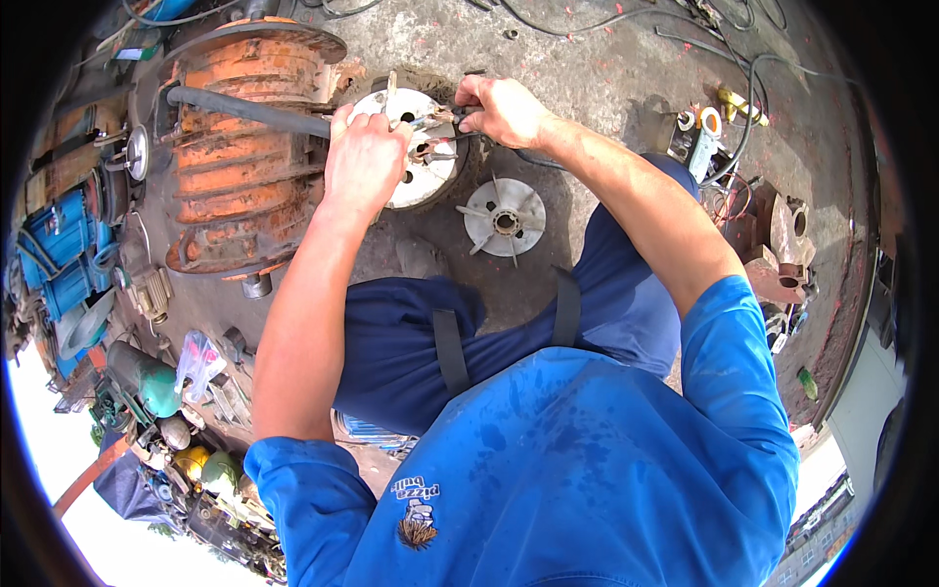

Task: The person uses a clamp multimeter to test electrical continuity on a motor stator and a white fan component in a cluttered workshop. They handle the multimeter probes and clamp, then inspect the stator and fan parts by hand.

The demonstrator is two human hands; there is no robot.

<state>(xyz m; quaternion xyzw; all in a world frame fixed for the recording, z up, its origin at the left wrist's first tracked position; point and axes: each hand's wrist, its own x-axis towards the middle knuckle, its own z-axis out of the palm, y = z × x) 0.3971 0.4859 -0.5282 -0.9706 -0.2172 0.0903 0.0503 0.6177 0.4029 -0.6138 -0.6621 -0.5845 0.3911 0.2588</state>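
My left hand (370, 157) is closed on the end of a thick dark grey cable (245, 110), which reaches over from the orange ribbed motor (249, 186). Bare wire strands (426, 121) spread out between my two hands. On the right, the fingers of my right hand (501, 112) pinch a thin black cable (536, 158) near its end; the exact grip is partly hidden. Beneath both hands sits a white round plate with holes (426, 182). A smaller white fan wheel (506, 223) with thin blades lies just nearer to me on the ground.
Black cables (753, 108) snake over the concrete at the far right. Rusty metal parts (778, 240) lie to the right. Blue motors (64, 235), a green machine housing (147, 377) and a clear plastic bag (199, 364) crowd the left. My bent knees frame the near side.
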